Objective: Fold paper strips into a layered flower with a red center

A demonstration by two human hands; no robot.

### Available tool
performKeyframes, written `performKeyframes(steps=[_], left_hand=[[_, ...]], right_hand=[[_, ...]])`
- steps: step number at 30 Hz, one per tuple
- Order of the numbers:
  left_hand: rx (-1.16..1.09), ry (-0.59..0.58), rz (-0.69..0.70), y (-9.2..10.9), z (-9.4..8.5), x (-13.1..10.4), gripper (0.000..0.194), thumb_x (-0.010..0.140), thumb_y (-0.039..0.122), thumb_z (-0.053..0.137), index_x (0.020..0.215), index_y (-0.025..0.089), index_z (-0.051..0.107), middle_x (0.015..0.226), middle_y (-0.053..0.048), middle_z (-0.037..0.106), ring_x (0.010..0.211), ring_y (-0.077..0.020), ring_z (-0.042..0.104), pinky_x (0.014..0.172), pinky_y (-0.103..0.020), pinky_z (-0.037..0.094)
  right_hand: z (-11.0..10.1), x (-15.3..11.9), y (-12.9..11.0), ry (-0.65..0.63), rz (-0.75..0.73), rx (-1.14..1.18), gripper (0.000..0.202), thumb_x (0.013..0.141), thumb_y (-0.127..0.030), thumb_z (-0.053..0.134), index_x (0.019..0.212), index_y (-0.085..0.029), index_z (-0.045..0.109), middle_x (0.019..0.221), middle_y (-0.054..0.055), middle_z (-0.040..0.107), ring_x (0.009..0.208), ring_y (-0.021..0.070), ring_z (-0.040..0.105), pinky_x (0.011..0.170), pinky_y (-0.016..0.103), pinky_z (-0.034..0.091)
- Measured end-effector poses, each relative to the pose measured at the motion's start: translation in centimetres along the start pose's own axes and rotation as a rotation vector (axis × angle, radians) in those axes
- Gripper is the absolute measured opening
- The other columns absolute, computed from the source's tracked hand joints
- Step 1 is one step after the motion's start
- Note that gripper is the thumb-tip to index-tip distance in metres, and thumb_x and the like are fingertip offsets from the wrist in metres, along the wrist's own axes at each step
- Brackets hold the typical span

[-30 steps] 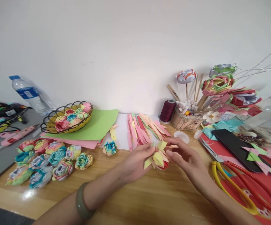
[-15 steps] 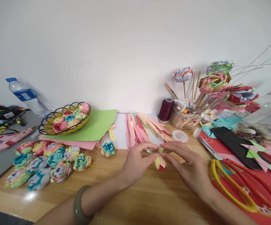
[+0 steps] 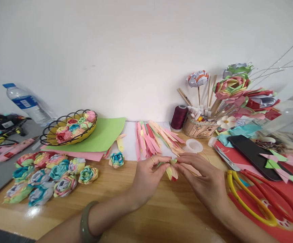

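Note:
A small paper flower (image 3: pixel 172 172) in yellow, peach and red is pinched between both hands above the wooden table, its petals pointing down. My left hand (image 3: pixel 148 179), with a ring and a green bangle, grips its left side between thumb and fingers. On the other side, my right hand (image 3: pixel 203 180) closes thumb and index finger on its upper end, and a peach strip shows beneath those fingers. Behind the hands lies a pile of folded paper strips (image 3: pixel 147 140) on white paper. One blue and yellow paper rosette (image 3: pixel 116 160) sits left of my left hand.
Several rosettes (image 3: pixel 60 169) stand at the left, below a yellow basket (image 3: pixel 51 136) on green paper. A bottle (image 3: pixel 27 103) stands behind. At right are a thread spool (image 3: pixel 179 117), stick holder (image 3: pixel 200 128), scissors (image 3: pixel 252 197) and a black phone (image 3: pixel 254 157).
The held flower has turned slightly, showing less red, and a longer peach strip now shows under my right fingers. Both hands stay close together. The view has shifted a little.

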State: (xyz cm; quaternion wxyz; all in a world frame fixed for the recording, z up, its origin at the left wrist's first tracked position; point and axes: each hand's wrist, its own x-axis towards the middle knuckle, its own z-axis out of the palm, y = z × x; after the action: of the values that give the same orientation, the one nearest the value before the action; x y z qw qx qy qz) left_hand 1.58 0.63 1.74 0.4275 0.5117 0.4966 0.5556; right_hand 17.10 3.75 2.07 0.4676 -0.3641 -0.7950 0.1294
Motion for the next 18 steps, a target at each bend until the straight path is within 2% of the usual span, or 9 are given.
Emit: performKeyframes(steps=[7, 10, 14, 18], left_hand=[[0.047, 0.043, 0.101, -0.09, -0.2, -0.19, 0.016, 0.074, 0.019, 0.059, 0.083, 0.024, 0.071, 0.093, -0.003, 0.07, 0.092, -0.0187, 0.063, 0.092, -0.035, 0.044], [0.027, 0.037, 0.079, 0.03, -0.17, -0.17, 0.013, 0.073, 0.02, 0.06, 0.078, 0.022, 0.071, 0.088, -0.003, 0.071, 0.088, -0.0184, 0.063, 0.086, -0.032, 0.047], [0.048, 0.0, 0.076, 0.4, -0.13, -0.14, 0.012, 0.071, 0.021, 0.062, 0.081, 0.021, 0.07, 0.083, -0.003, 0.07, 0.08, -0.0163, 0.063, 0.071, -0.025, 0.049], [0.062, -0.035, 0.115, 0.68, -0.25, -0.12, 0.011, 0.072, 0.021, 0.061, 0.081, 0.021, 0.068, 0.081, -0.002, 0.068, 0.079, -0.0148, 0.061, 0.068, -0.023, 0.048]], right_hand=[[-0.14, 0.02, -0.2, -0.053, 0.137, 0.025, 0.006, 0.077, -0.028, 0.059, 0.079, -0.022, 0.059, 0.078, 0.004, 0.066, 0.076, 0.0195, 0.062, 0.071, 0.033, 0.049], [-0.21, -0.02, -0.14, -0.083, 0.176, 0.056, 0.007, 0.078, -0.029, 0.058, 0.076, -0.022, 0.058, 0.076, 0.003, 0.064, 0.073, 0.0184, 0.06, 0.069, 0.032, 0.048], [-0.32, 0.16, -0.22, -0.132, 0.15, 0.122, 0.007, 0.079, -0.028, 0.057, 0.077, -0.022, 0.056, 0.073, 0.002, 0.061, 0.069, 0.0165, 0.058, 0.064, 0.029, 0.047], [-0.4, 0.57, -0.27, -0.186, 0.1, 0.199, 0.004, 0.08, -0.024, 0.057, 0.077, -0.022, 0.055, 0.075, 0.002, 0.06, 0.072, 0.0161, 0.057, 0.065, 0.029, 0.046]])
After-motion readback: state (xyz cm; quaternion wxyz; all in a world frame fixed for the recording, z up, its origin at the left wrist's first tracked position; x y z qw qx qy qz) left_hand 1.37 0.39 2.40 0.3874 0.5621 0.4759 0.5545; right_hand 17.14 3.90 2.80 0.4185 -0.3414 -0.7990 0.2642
